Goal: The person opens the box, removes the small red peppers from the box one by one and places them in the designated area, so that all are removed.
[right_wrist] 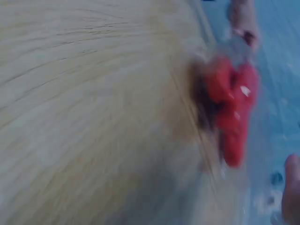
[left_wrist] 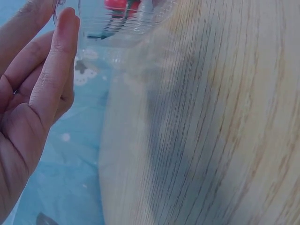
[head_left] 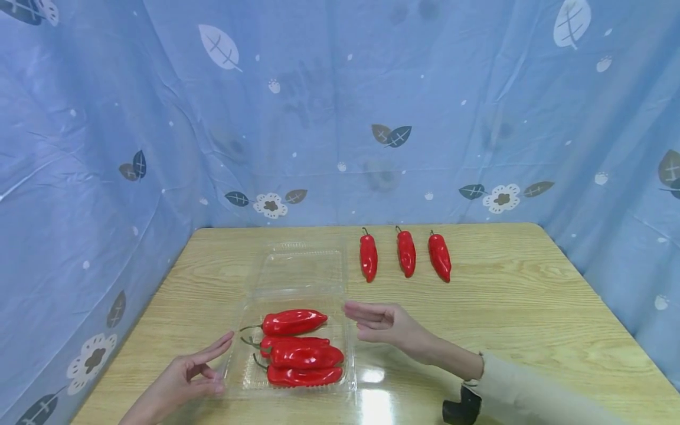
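Observation:
A clear plastic clamshell box (head_left: 241,360) lies on the table with its lid (head_left: 303,271) folded back on the far side. Several red peppers (head_left: 294,323) with green stems are stacked crosswise in its base. At the box's left side is my left hand (head_left: 186,375), fingers fairly straight and fingertips touching the edge. In the left wrist view the finger and thumb tips meet the box's corner. My right hand (head_left: 390,327) is beside the box's right edge, fingers extended and thumb apart, holding nothing. Its wrist view is blurred, so contact there is unclear.
Three more red peppers (head_left: 406,254) lie in a row at the back of the wooden table (head_left: 504,307), right of the lid. A blue patterned curtain (head_left: 340,118) surrounds the table's back and sides.

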Demonstrator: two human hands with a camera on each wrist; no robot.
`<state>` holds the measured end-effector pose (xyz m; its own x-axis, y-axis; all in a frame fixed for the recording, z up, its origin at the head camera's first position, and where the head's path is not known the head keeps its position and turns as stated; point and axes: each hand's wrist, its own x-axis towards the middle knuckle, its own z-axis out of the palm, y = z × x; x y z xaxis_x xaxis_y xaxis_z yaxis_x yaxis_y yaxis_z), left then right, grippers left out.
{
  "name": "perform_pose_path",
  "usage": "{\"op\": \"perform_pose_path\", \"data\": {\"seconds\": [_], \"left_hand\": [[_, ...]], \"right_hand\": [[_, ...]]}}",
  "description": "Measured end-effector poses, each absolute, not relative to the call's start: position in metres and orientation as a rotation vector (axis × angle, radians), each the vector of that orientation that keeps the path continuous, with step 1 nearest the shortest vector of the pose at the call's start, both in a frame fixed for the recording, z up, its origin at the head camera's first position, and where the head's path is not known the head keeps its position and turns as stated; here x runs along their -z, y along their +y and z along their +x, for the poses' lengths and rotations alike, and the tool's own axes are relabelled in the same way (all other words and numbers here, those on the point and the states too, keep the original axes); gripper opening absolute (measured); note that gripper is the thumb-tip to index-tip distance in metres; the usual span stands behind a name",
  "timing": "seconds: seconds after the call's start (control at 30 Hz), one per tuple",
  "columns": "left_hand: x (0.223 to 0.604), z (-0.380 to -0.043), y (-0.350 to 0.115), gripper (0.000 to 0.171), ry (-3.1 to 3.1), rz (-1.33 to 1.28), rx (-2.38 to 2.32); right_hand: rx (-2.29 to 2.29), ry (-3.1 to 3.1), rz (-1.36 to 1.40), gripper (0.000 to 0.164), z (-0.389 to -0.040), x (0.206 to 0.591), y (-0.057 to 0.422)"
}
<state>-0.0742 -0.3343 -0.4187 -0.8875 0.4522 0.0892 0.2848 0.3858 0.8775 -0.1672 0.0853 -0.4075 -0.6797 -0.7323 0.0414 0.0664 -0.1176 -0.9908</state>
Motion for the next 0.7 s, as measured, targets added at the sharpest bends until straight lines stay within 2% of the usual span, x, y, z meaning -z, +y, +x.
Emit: {"op": "perform_pose_path", "data": {"seconds": [0.3, 0.7], "left_hand": [[0.422, -0.077, -0.332, 0.069, 2.436, 0.760, -1.568], [0.417, -0.076, -0.333, 0.070, 2.401, 0.469, -1.490]], "right_hand": [[1.673, 1.571, -0.977, 0.053, -0.167, 0.412, 0.016], [1.399, 1.791, -1.266, 0.055, -0.166, 0.415, -0.035]]}}
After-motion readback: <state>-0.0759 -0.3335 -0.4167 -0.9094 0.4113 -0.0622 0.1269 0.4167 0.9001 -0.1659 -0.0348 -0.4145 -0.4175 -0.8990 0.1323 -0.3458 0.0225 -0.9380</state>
